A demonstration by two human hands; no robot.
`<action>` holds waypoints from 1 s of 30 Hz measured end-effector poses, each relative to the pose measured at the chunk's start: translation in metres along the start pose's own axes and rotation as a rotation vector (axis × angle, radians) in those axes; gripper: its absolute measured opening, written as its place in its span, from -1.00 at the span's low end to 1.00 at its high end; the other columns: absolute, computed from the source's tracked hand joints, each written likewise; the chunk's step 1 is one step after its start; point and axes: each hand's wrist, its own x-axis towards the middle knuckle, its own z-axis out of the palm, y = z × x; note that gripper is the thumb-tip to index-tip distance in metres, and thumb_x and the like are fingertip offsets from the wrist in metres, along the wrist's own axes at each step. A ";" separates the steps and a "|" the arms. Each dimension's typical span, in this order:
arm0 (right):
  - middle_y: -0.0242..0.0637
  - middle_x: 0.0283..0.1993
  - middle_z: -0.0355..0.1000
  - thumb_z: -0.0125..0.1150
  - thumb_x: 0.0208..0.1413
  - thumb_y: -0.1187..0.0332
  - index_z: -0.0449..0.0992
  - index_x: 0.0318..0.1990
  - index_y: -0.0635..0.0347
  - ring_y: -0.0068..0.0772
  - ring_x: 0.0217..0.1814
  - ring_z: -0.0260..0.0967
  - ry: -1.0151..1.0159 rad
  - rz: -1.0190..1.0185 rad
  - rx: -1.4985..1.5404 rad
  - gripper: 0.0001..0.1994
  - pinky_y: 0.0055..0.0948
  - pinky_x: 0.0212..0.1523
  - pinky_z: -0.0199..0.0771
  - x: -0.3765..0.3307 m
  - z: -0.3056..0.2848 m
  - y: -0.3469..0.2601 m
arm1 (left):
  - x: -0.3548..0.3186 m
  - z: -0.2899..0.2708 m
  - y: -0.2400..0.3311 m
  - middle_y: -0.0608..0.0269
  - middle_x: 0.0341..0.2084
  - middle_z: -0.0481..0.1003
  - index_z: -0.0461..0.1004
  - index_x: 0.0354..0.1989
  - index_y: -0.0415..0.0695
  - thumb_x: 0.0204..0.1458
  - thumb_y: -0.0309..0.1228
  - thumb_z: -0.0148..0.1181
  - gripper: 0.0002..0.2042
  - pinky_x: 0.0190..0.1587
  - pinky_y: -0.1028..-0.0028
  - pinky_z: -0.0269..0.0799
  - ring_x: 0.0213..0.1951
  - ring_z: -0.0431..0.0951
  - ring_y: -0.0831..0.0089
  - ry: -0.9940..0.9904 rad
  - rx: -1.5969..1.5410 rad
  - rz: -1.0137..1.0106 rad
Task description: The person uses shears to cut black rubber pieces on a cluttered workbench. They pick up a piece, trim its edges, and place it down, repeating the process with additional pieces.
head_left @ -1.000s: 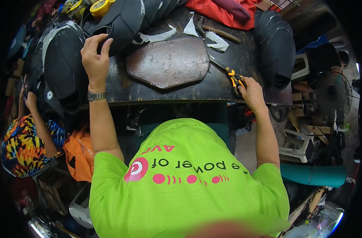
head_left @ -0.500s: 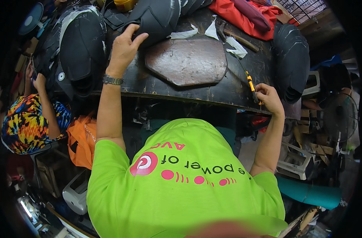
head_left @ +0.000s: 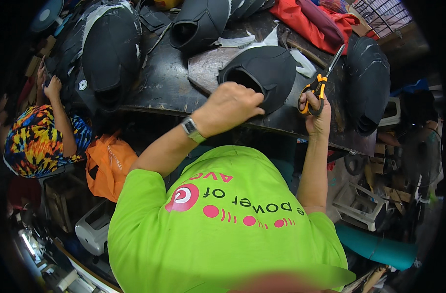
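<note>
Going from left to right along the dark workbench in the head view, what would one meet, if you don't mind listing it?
Large black shoe upper → left hand → black moulded shoe piece → right hand with orange-handled scissors → black piece at the bench's right end.

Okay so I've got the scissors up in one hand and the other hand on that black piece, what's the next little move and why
Probably bring the scissors down to the near edge of the black shaped piece. The left hand already rests on that piece and steadies it on the dark worktable, while the right hand holds the scissors lifted, blades pointing up and away, not touching the material.
</note>
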 end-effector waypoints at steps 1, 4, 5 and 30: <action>-0.30 -0.42 0.48 0.39 0.05 0.43 0.47 -0.19 0.25 -0.56 -0.49 0.39 0.037 -0.005 -0.042 -0.77 -0.62 -0.44 0.40 0.001 0.003 0.006 | 0.001 0.006 0.004 0.22 -0.51 0.47 0.48 -0.36 -0.16 0.02 -0.18 0.35 -0.70 -0.38 0.26 0.45 -0.44 0.56 0.20 -0.080 0.026 0.001; -0.36 -0.43 0.48 0.44 0.04 0.42 0.48 -0.22 0.23 -0.62 -0.51 0.38 0.058 0.000 -0.180 -0.76 -0.64 -0.43 0.40 0.000 0.009 0.022 | 0.001 0.004 0.001 0.16 -0.36 0.51 0.56 -0.27 -0.16 0.01 -0.31 0.38 -0.78 -0.31 0.38 0.49 -0.40 0.58 0.26 0.143 -0.313 -0.027; -0.36 -0.44 0.47 0.44 0.04 0.42 0.47 -0.23 0.22 -0.63 -0.51 0.38 0.049 -0.013 -0.204 -0.76 -0.64 -0.43 0.40 0.000 0.010 0.026 | 0.003 0.001 -0.004 0.14 -0.34 0.51 0.58 -0.25 -0.16 0.01 -0.34 0.39 -0.79 -0.30 0.41 0.49 -0.39 0.58 0.28 0.224 -0.455 -0.040; -0.52 -0.42 0.41 0.41 0.08 0.45 0.45 -0.23 0.18 -0.75 -0.45 0.30 0.057 -0.170 -0.392 -0.79 -0.70 -0.42 0.28 -0.011 0.015 0.043 | 0.026 0.011 -0.123 0.20 -0.22 0.54 0.59 -0.22 -0.06 -0.12 -0.63 0.16 -0.72 -0.03 0.22 0.47 -0.11 0.49 0.04 0.444 0.144 -0.252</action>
